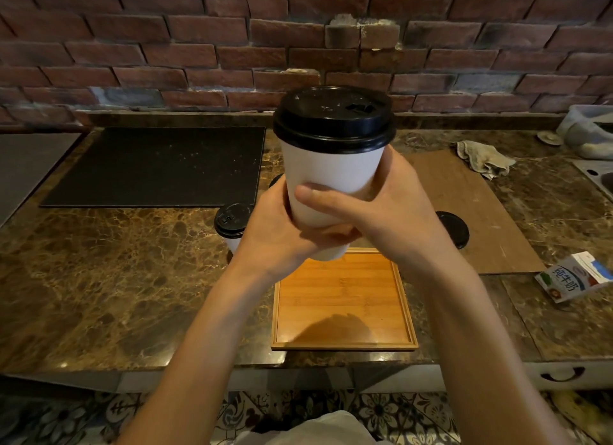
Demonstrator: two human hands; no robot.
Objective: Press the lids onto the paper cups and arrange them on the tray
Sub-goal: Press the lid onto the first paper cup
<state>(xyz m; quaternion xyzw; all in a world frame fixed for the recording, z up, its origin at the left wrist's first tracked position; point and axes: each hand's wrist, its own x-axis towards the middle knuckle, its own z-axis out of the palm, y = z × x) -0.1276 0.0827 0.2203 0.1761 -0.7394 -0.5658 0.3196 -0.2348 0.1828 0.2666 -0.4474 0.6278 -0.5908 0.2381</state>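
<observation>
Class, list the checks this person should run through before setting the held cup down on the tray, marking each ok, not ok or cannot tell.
1. Black lid seated all round the paper cup: near edge flush, far edge hidden, cannot tell.
2. Left hand and right hand both grip the cup: ok.
3. Cup upright: ok.
4. Wooden tray has bare room below: ok.
5. Second lidded cup on tray: not ok, it stands on the counter.
</observation>
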